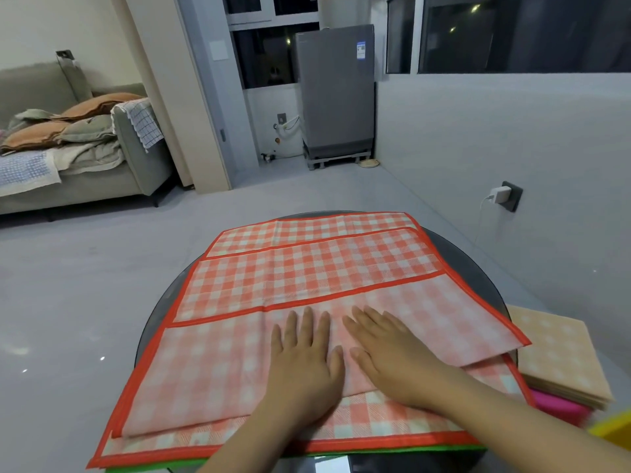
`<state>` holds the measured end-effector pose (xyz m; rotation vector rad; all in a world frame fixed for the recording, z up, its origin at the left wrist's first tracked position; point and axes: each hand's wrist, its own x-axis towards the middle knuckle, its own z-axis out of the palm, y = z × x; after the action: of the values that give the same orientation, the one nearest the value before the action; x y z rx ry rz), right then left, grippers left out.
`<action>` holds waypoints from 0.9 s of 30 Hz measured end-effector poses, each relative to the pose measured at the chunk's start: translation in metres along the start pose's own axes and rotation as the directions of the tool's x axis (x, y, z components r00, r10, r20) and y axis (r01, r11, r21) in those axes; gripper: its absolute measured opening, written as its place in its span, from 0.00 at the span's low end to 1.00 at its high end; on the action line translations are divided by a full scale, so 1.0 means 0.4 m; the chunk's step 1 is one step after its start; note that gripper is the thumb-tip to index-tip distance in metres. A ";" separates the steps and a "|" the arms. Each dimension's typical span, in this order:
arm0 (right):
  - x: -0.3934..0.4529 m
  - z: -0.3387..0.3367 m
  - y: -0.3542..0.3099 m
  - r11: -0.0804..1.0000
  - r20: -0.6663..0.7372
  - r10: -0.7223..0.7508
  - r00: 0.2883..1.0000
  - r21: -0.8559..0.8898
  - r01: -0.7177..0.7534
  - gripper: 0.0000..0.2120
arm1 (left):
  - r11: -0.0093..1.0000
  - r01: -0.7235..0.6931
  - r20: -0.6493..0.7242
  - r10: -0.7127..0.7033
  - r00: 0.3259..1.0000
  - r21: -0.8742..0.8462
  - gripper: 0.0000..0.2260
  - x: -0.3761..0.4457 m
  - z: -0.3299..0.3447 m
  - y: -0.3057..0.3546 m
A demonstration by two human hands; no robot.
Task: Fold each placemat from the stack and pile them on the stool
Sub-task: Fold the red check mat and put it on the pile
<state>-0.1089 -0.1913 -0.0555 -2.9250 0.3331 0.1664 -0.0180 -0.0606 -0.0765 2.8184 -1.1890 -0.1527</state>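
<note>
My left hand (305,356) and right hand (389,353) lie flat, fingers straight, side by side, pressing the folded placemat (211,373) beneath them.

top placemat (307,268): thin woven-look cloth or non-woven sheet, matt, orange-white check w/ solid orange hem; folded-over flap shows paler reverse, fine weave texture
lower mat edge (136,467): green, matt, material can't tell
table (478,257): dark top, smooth, glossy, prob. glass
folded pile (560,356): pale peach check sheets, matt, soft-looking; pink layer under, matt
floor (85,285): grey, smooth, semi-gloss, light glints
sofa (136,158): grey-green fabric, matt
fridge-like unit (334,93): grey metal-look casing, satin sheen
wall (495,131): painted, flat matt
</note>
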 end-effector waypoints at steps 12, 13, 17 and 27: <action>-0.071 0.001 0.172 0.983 -0.093 0.184 0.978 -0.001 -0.185 0.36 | 0.999 -0.004 0.018 0.004 1.000 0.044 0.27 0.004 0.002 0.000; -0.078 -0.001 0.192 0.977 -0.095 0.209 0.973 -0.015 -0.212 0.38 | 0.999 -0.004 0.014 0.003 1.000 0.046 0.27 0.004 0.004 -0.001; -0.093 -0.004 0.231 0.964 -0.105 0.259 0.960 -0.039 -0.264 0.36 | 0.999 -0.005 0.006 0.004 1.000 0.048 0.27 0.006 0.009 -0.001; -0.066 -0.014 0.144 0.979 -0.145 0.199 0.969 -0.023 -0.204 0.26 | 0.999 -0.007 0.013 0.006 1.000 0.032 0.27 -0.001 -0.004 0.009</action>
<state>-0.1476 -0.2420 -0.0566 -2.9421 0.6568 -0.0076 -0.0207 -0.0627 -0.0746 2.8449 -1.2144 -0.1530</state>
